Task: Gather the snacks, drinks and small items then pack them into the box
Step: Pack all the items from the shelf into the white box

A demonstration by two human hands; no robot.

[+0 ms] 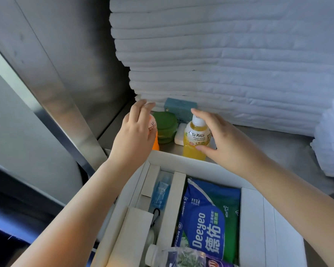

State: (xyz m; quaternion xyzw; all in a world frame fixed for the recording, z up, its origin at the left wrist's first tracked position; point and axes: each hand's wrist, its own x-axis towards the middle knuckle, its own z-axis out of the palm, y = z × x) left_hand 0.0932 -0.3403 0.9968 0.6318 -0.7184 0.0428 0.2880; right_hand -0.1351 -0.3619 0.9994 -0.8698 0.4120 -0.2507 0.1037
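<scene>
At 12 o'clock beyond the box (253, 218): left hand (137, 132) against orange bottle (155, 145), grip hidden; right hand (222, 137) released, thumb touching Mogu Mogu bottle (195, 139).

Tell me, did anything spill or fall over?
Nothing has spilled. The yellow bottle stands upright on the shelf, and the orange bottle that the left hand holds looks upright too. Only the clear bottle lies on its side in the box, capped, so it looks packed, not knocked over.
</scene>
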